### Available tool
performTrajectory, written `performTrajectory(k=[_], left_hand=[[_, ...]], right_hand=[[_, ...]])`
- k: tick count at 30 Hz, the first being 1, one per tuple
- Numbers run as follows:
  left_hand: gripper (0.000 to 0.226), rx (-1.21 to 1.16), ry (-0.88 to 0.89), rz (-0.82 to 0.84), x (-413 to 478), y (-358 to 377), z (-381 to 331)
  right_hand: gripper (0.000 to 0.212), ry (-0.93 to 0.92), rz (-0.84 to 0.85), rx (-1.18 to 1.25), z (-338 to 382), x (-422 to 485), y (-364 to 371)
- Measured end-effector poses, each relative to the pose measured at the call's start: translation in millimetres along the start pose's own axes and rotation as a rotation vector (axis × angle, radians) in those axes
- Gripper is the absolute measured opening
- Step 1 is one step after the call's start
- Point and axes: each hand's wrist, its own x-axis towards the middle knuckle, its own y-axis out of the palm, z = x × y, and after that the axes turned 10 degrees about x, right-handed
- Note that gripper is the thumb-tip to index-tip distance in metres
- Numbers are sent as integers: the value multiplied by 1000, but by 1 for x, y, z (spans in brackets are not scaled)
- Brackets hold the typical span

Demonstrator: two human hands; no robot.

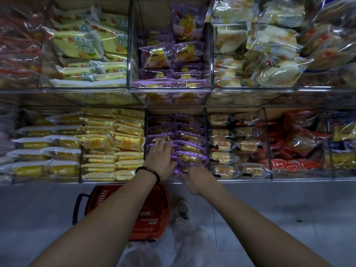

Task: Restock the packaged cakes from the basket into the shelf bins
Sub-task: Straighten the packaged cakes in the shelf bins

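Shelves [173, 91] of clear bins fill the wall from nine o'clock round to three, above a grey floor [269, 209]. A red basket [152, 214] stands on that floor at six o'clock, under the arms. Dead centre, a lower bin [205, 132] holds purple packaged cakes [190, 147] in two rows. The left hand [160, 160] lies flat on the left row, grip released. The right hand [198, 180], at four o'clock of it by the bin's front edge, is blurred; I cannot tell its grip.
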Motion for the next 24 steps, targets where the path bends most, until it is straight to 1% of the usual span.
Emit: performTrajectory(k=[3,6,8,10,11,13,16,18,20,24], left_hand=[[67,-189,-20,-81,-18,-7,3],[37,-346,-14,-150,-48,-11,13],[19,-428,-17,-159,-73,-7,22],[7,-500,-50,-143,-98,3,38],[6,-528,-71,-112,-110,9,48],[7,-567,-99,-29,-132,22,74],[6,-544,-128,70,-165,36,121],[7,-527,-132,102,-185,47,158],[7,-509,-124,126,-200,60,198],[6,-541,-145,169,-221,82,262]], right_hand=[[38,-9,-186,-10,5,-15,2],[35,-54,-313,158,13,-29,10],[30,-100,-404,263,19,-38,25],[20,-126,-473,339,30,-46,43],[18,-132,-474,375,40,-51,51],[19,-127,-415,466,64,-58,67],[17,-92,-338,570,109,-65,100],[17,-61,-286,594,146,-67,127],[21,-17,-245,632,184,-66,157],[26,46,-224,782,244,-59,217]])
